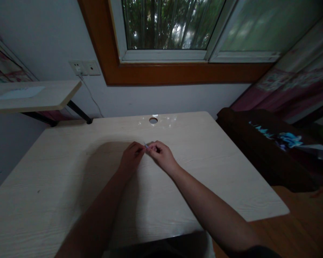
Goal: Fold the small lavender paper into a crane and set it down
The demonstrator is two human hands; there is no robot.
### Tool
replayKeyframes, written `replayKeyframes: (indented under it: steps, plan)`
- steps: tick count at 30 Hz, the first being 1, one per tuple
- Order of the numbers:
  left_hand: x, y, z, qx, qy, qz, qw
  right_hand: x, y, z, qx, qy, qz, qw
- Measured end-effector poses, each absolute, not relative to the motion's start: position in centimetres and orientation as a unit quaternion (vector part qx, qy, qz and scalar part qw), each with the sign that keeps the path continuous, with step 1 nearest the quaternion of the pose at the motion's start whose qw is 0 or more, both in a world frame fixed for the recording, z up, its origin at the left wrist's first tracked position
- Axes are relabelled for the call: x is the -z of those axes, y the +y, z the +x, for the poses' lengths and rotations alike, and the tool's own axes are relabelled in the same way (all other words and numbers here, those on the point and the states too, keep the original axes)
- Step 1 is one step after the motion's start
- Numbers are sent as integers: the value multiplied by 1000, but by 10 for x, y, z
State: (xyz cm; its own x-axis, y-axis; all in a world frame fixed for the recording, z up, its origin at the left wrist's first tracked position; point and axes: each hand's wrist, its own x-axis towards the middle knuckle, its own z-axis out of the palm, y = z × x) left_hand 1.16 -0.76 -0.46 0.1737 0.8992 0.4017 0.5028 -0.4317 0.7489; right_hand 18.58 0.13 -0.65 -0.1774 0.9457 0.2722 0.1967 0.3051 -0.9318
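Both hands meet over the middle of a pale wood-grain desk (177,200). Between their fingertips is a small, thin, pointed object (146,145), light and bluish-purple; its kind is too small to make out. My right hand (161,154) pinches it between thumb and forefinger, the tip pointing up and to the left. My left hand (131,157) is closed in a pinch right beside it, its fingertips touching or almost touching the object. Whether the left fingers grip part of it is hidden.
A raised shelf (37,96) on black legs stands at the desk's back left, with a pale sheet (21,92) on it. A round cable hole (153,120) lies near the back edge. To the right is a dark brown piece of furniture (247,143) holding blue items (289,139).
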Motion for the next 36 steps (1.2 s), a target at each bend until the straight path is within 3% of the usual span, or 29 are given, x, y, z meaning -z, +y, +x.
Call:
replayKeyframes:
  steps: [9,36]
  plan:
    - [6,-8,11,-412,495,737,204,4,0,186,-390,-674,-433,455]
    - [6,-7,14,-407,505,728,221,10,1,186,-407,-603,-456,513]
